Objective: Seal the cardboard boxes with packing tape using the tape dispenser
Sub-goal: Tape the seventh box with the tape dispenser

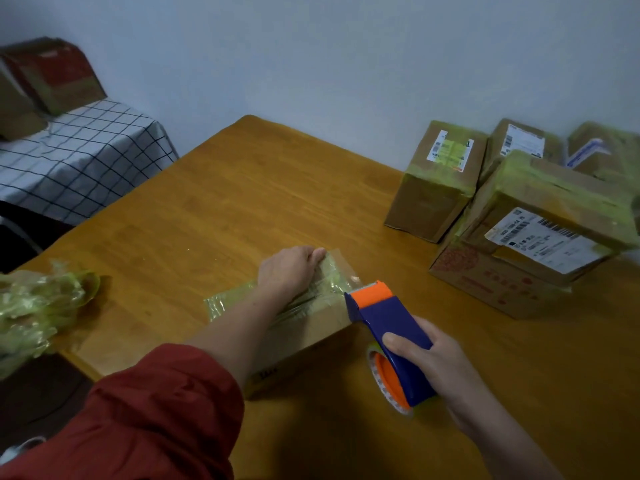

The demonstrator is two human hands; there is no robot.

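- we are at the end of a tape pass: the cardboard box (311, 327) lies flat on the table (242, 188), close to its near edge, with a yellowish tape strip (325, 284) running across its top.
- the left hand (294, 268) rests on the box top over the strip; its fingers appear hooked over the far edge, so we read it as gripping the box to steady it.
- the right hand (440, 362) is clenched round the blue body of the tape dispenser (391, 327), whose orange cutter end touches the box's right edge.
- to finish well, we would keep the strip taut, carry it down over the edge, then tilt the cutter teeth into the tape and twist to sever it.
- we would keep the left hand pressing down so the box cannot slide, then rub the strip flat; it looks wrinkled under the hand.
- risk: slack tape may fold onto itself, like the wad of used tape (38, 303) at the left.
- writing: the sealed boxes (433, 202) at the right carry shipping labels (540, 237) with barcodes; the text is too small to read.
- dark print on the near side of our box and red print on the lowest stacked box are also illegible; no brand shows on the dispenser.
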